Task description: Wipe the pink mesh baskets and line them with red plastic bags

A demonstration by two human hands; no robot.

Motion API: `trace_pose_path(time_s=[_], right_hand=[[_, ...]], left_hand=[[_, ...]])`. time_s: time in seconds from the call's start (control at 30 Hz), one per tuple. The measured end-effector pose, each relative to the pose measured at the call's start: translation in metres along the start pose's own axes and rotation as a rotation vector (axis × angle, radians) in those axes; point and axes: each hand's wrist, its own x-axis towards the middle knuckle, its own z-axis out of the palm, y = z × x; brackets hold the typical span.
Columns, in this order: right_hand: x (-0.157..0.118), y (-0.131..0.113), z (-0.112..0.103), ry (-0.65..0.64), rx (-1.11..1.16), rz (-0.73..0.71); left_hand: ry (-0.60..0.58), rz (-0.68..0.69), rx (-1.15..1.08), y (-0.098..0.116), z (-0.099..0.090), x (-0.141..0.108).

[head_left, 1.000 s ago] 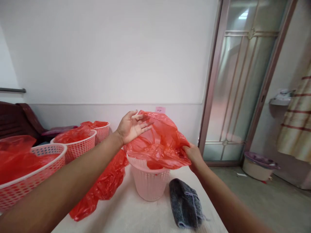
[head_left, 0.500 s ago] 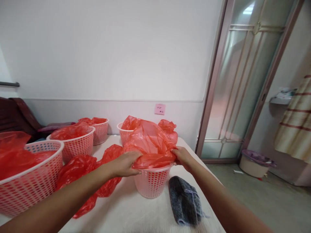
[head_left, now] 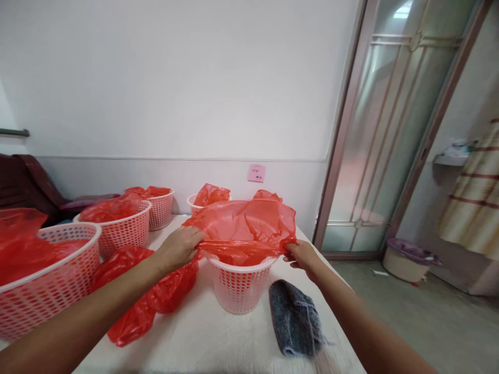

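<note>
A red plastic bag (head_left: 249, 221) is stretched wide between my two hands over a small pinkish-white perforated basket (head_left: 242, 291). My left hand (head_left: 181, 248) is closed on the bag's left edge, left of the basket rim. On the right, my right hand (head_left: 301, 255) pinches the opposite edge between thumb and fingers. Part of the bag hangs inside the basket, and red shows through its holes. A dark grey knitted fabric piece (head_left: 295, 318) with a pale purple edge lies just right of the basket. Crumpled red bags (head_left: 134, 306) lie to the left, partly hidden by my left forearm.
Several red-lined baskets stand on the left, including a large one (head_left: 50, 280), a middle one (head_left: 125, 231) and one farther back (head_left: 160, 210). Another basket (head_left: 192, 203) stands behind the bag. A pink note (head_left: 256, 173) is on the wall. A bin (head_left: 407, 262) stands on the floor at right.
My hands have moved apart, the left one leftward and up. The bag, puffed up before, is now flatter and pulled taut sideways, and the basket's front rim shows more.
</note>
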Motion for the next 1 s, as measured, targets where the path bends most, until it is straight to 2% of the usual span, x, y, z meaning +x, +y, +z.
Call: trace_pose_path(time_s=[0.17, 0.3, 0.33, 0.4, 0.47, 0.5, 0.53, 0.6, 0.7, 0.8, 0.9, 1.0], right_hand=[[0.002, -0.003, 0.001, 0.072, -0.139, -0.074], [-0.002, -0.014, -0.002, 0.305, -0.243, -0.266], [-0.005, -0.017, -0.002, 0.373, -0.271, -0.364], [-0.015, -0.023, 0.002, 0.454, -0.363, -0.66], [-0.025, -0.026, 0.008, 0.416, -0.503, -0.98], [-0.029, -0.027, 0.012, 0.358, -0.572, -1.085], [-0.031, -0.027, 0.016, 0.286, -0.628, -1.129], [-0.03, -0.026, 0.024, 0.152, -0.715, -1.092], [-0.02, -0.02, 0.034, -0.016, -0.789, -0.936], [-0.011, -0.016, 0.038, -0.093, -0.811, -0.872], [-0.009, -0.016, 0.034, -0.05, -0.792, -0.878], [-0.016, -0.019, 0.025, 0.125, -0.695, -0.946]], left_hand=[[-0.041, 0.047, 0.077, 0.006, -0.007, 0.004], [-0.007, 0.037, 0.059, 0.008, -0.01, 0.012], [-0.006, 0.039, 0.04, 0.008, -0.009, 0.013], [-0.004, 0.039, -0.008, 0.009, -0.003, 0.014], [0.0, 0.036, -0.059, 0.01, 0.004, 0.014], [0.001, 0.036, -0.084, 0.01, 0.007, 0.013], [-0.001, 0.04, -0.107, 0.011, 0.01, 0.013], [-0.012, 0.063, -0.148, 0.014, 0.014, 0.011], [-0.048, 0.13, -0.185, 0.019, 0.016, 0.009], [-0.079, 0.193, -0.191, 0.023, 0.015, 0.008], [-0.036, 0.172, -0.148, 0.02, 0.008, 0.01], [0.043, 0.1, -0.084, 0.018, -0.004, 0.011]])
